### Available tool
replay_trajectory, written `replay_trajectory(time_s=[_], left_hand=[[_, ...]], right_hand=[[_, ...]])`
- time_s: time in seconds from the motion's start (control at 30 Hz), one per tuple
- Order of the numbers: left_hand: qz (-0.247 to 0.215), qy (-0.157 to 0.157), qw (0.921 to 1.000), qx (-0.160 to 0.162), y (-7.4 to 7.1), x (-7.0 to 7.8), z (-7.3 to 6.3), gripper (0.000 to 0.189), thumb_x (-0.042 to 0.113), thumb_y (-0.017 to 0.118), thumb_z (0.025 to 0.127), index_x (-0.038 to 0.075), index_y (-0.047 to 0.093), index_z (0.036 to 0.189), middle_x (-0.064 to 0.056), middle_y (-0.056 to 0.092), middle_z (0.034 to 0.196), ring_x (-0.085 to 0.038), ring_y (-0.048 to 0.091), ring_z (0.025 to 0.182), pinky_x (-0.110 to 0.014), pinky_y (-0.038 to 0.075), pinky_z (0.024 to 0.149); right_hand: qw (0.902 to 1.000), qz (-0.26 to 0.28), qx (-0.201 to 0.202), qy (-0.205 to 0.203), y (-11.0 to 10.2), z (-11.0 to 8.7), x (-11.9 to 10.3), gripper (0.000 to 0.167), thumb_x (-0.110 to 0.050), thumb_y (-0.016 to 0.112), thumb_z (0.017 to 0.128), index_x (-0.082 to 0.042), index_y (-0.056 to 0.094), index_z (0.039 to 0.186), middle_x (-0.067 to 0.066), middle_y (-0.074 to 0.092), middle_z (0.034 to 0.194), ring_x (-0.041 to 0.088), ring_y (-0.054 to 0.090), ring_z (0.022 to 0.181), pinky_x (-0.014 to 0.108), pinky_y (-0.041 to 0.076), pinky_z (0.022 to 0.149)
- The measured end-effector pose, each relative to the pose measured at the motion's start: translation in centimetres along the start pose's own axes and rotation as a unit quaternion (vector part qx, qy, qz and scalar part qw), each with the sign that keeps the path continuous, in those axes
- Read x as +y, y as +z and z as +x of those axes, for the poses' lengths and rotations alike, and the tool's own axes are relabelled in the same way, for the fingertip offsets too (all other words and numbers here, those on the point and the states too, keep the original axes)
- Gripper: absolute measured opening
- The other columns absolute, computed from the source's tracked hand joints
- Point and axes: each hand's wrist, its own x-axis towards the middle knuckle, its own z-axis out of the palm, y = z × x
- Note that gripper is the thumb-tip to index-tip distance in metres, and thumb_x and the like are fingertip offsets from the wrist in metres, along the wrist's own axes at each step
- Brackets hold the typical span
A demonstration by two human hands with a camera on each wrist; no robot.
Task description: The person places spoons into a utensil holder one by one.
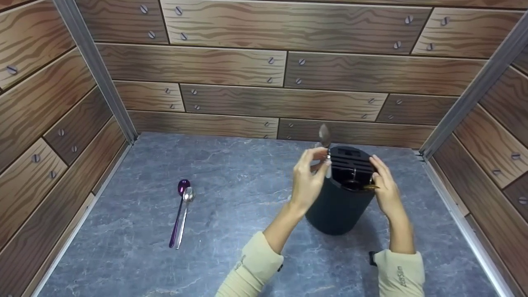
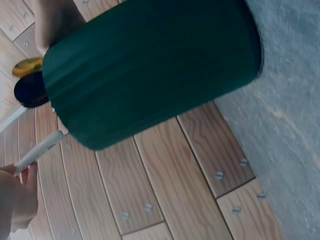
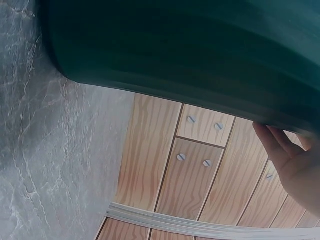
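Observation:
A dark green cylindrical utensil holder [image 1: 340, 210] with a slotted black top [image 1: 350, 159] stands on the table. My left hand [image 1: 307, 181] pinches a silver spoon [image 1: 324, 134] beside the holder's left rim, bowl up. In the left wrist view, its pale handle [image 2: 40, 152] points toward the holder, its end near the rim. My right hand [image 1: 387, 189] rests against the holder's right side, fingertips touching the wall. Close to that thumb is a gold utensil end [image 1: 371, 187]; in the left wrist view a gold oval [image 2: 27, 66] and a dark oval [image 2: 31, 90] project past the rim.
A purple spoon [image 1: 178, 218] and another silver spoon [image 1: 183, 218] lie together on the left of the grey marbled table [image 1: 231, 198], bowls toward the back. Wood-patterned walls [image 1: 231, 99] enclose the back and both sides, with metal posts at the back corners.

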Motion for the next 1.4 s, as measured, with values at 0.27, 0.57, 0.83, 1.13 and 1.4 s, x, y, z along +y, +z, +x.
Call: replay_trajectory(time_s=[0.27,0.57,0.83,1.13,1.4], left_hand=[[-0.011,-0.001,0.9998,-0.016,0.7,1.2,-0.5,0.021,-0.016,0.062,0.077,-0.011,0.055,0.096,-0.021,0.057,0.089,-0.031,0.061,0.084,-0.027,0.052,0.074],[0.034,-0.036,0.9972,-0.056,2.3,-3.0,-2.7,0.014,-0.005,0.063,0.081,-0.004,0.058,0.094,-0.012,0.058,0.09,-0.014,0.06,0.086,-0.017,0.047,0.077],[0.177,-0.075,0.9807,-0.036,1.3,-4.7,-4.5,0.012,0.008,0.069,0.079,0.006,0.067,0.09,-0.003,0.062,0.095,-0.016,0.054,0.093,-0.023,0.042,0.083],[0.152,-0.13,0.9796,-0.016,-1.3,-6.0,-5.9,0.016,-0.001,0.069,0.077,0.004,0.066,0.092,-0.004,0.06,0.095,-0.016,0.056,0.09,-0.026,0.047,0.08],[0.165,-0.148,0.9751,0.003,-4.1,-6.8,-5.8,0.016,-0.002,0.07,0.075,0.001,0.066,0.09,-0.007,0.062,0.092,-0.019,0.059,0.088,-0.03,0.048,0.079]], right_hand=[[1.0,0.002,-0.001,-0.003,0.0,-0.1,-0.1,0.04,-0.01,0.031,0.098,0.002,0.039,0.136,0.013,0.03,0.144,0.03,0.022,0.131,0.049,0.017,0.105],[0.9999,0.009,0.005,-0.009,0.0,-0.1,-0.2,0.039,-0.006,0.032,0.098,0.003,0.04,0.135,0.014,0.032,0.144,0.031,0.024,0.131,0.043,0.018,0.105],[0.9999,0.0,0.007,-0.012,0.0,0.1,-0.3,0.04,-0.007,0.031,0.097,0.003,0.04,0.135,0.012,0.032,0.144,0.029,0.025,0.131,0.036,0.018,0.104],[0.9998,0.003,0.01,-0.018,-0.1,0.1,-0.1,0.04,-0.007,0.031,0.097,0.003,0.04,0.135,0.013,0.032,0.143,0.03,0.024,0.131,0.034,0.017,0.104],[0.9999,0.005,0.004,-0.013,-0.1,0.1,-0.1,0.04,-0.009,0.031,0.098,0.002,0.04,0.135,0.012,0.031,0.144,0.03,0.023,0.131,0.039,0.017,0.104]])
